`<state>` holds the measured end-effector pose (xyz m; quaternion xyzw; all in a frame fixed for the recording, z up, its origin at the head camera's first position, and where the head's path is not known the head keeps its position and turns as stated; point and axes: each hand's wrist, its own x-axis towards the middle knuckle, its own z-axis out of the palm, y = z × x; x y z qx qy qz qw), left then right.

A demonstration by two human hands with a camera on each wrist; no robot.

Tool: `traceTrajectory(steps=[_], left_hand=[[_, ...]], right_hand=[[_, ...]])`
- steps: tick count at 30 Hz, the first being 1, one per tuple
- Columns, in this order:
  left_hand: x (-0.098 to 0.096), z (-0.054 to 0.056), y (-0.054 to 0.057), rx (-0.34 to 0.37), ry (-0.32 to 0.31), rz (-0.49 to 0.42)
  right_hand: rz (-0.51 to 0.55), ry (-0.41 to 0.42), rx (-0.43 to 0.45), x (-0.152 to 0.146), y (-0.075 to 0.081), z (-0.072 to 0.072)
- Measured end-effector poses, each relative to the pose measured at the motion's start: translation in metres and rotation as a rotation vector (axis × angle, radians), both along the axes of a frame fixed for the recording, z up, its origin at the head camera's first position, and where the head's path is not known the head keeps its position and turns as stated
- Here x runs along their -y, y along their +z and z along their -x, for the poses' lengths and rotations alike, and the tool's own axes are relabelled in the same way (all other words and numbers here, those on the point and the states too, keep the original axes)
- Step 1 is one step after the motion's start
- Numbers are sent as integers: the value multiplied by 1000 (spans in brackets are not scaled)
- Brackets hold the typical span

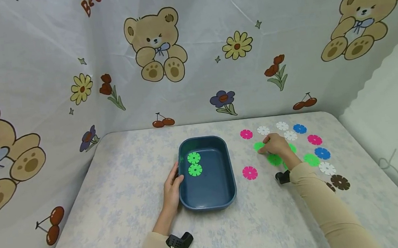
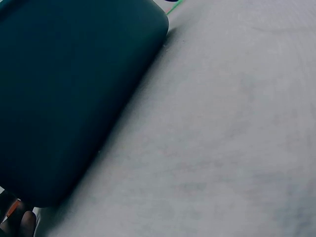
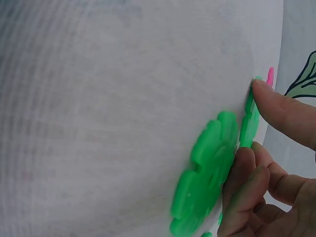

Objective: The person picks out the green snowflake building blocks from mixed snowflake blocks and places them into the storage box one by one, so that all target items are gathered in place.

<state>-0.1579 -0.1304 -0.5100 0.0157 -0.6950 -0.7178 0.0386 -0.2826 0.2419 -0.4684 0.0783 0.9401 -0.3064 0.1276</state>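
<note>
A dark blue rectangular tray (image 1: 209,205) stands on the table, with two green flower-shaped discs (image 1: 195,170) lying inside near its left wall. At the tray's left side, my left hand (image 1: 171,189) holds the rim, its thumb at the edge. In the left wrist view the outer wall (image 2: 74,98) fills the upper left, and only a bit of the fingers shows. To the right, my right hand (image 1: 275,145) reaches down among loose discs. Its thumb and fingertips pinch the edges of a green flower-shaped disc (image 3: 250,118); another green disc (image 3: 205,177) lies close by.
Pink (image 1: 250,172), white (image 1: 327,168), blue (image 1: 322,153), green (image 1: 311,159) and brown (image 1: 340,182) flower-shaped discs are spread over the table's right side. Some are partly hidden under the right arm. A bear-printed cloth (image 1: 199,59) hangs behind the table.
</note>
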Motion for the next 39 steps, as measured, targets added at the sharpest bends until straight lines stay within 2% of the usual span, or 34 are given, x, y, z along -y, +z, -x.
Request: traceTrajectory(steps=[9, 14, 21, 24, 33, 39], left_hand=[[0, 0, 2, 4, -1, -5], [0, 1, 2, 6, -4, -6], [-1, 1, 3, 7, -1, -7], [-1, 1, 2, 5, -3, -4], [0, 1, 1, 6, -1, -3], [-1, 1, 1, -1, -3, -7]], right_hand=[[-5, -19, -50, 1, 7, -2], [115, -34, -42, -3, 12, -5], [269, -8, -31, -2, 18, -11], [350, 9, -43, 7, 24, -16], [476, 80, -92, 47, 49, -31], [514, 164, -120, 81, 62, -44]])
